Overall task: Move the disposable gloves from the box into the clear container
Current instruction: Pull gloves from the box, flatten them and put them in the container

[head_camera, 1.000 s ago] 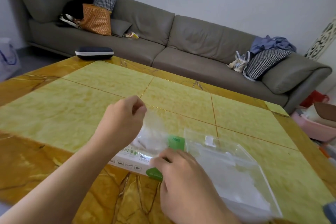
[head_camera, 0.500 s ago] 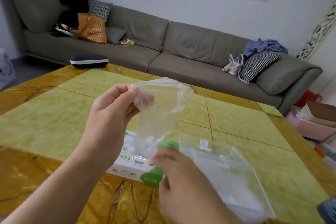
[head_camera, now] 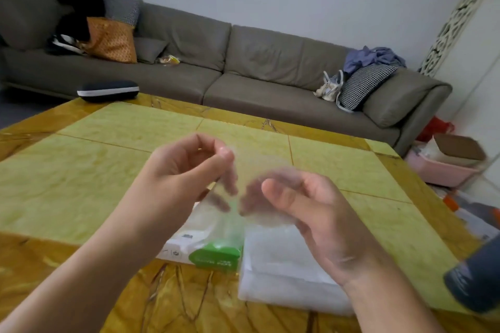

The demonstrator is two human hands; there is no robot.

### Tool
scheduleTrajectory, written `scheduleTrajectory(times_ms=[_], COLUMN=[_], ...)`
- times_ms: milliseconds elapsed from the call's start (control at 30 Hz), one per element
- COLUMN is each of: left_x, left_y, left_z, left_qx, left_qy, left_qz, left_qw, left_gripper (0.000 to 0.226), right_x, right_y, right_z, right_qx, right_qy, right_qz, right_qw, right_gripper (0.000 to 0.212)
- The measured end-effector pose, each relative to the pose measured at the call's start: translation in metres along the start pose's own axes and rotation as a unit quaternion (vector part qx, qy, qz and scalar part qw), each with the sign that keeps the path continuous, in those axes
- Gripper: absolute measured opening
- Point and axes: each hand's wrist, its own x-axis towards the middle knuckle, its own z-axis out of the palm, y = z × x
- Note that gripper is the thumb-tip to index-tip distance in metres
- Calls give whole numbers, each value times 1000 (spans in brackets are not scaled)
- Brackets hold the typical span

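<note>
A thin clear disposable glove [head_camera: 251, 167] is stretched in the air between my two hands above the table. My left hand [head_camera: 186, 170] pinches its upper left edge with thumb and fingers. My right hand [head_camera: 311, 211] has its fingers curled into the glove's right side; they are blurred. Under my hands lies the white and green glove box [head_camera: 213, 254], flat on the table. Right beside it sits the clear container [head_camera: 284, 273], with whitish film showing inside it.
The yellow and amber stone table [head_camera: 81, 176] stretches away ahead of me. A dark case [head_camera: 108, 90] lies at its far left corner. A dark grey object [head_camera: 476, 284] stands at the right edge. A grey sofa [head_camera: 243, 67] runs behind, and a pink bin [head_camera: 443, 170] sits on the floor.
My left hand has pulled a glove up out of the box. My right hand has left the box and risen to take the glove's other side. The view has shifted slightly.
</note>
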Motion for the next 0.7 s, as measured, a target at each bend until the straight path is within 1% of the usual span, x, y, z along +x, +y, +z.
scheduleTrajectory(times_ms=[33,67,133,200,300,333,400,467,500,567,600,633,667,700], left_x=[-1,-1,0,3,8,8,9,10,10,9,7,3,-1,-6], left_y=[0,0,-3,-6,-13,-15,-19,-22,-22,-19,-16,-11,-5,-1], left_z=[3,4,1,-5,-10,-9,-2,7,10,15,20,26,36,48], left_qx=[26,46,70,64,13,4,3,8,18,98,159,218,272,317], left_qy=[-13,-19,-11,13,53,55,45,53,71,121,134,123,86,32], left_qz=[-3,-6,-26,-57,-92,-99,-111,-115,-109,-64,-16,44,105,146], left_qw=[1000,999,997,996,994,994,993,992,991,986,978,967,953,937], left_gripper=[20,19,20,21,19,19,20,22,23,20,17,13,9,7], right_x=[-1,0,-1,-2,-6,-8,-12,-14,-13,-13,-14,-13,-14,-14], right_y=[0,0,-2,-1,0,0,2,4,6,12,17,20,24,27], right_z=[0,-1,-5,-16,-31,-34,-40,-45,-47,-53,-56,-58,-59,-59], right_qx=[23,45,72,76,54,42,22,2,-10,-25,-30,-40,-53,-66], right_qy=[13,39,88,120,125,120,115,133,153,211,238,256,267,269], right_qz=[-1,10,34,55,81,90,109,121,124,127,131,139,151,160], right_qw=[1000,998,993,988,987,988,987,984,980,969,962,956,950,947], right_gripper=[23,13,4,7,4,3,9,10,10,8,6,7,10,13])
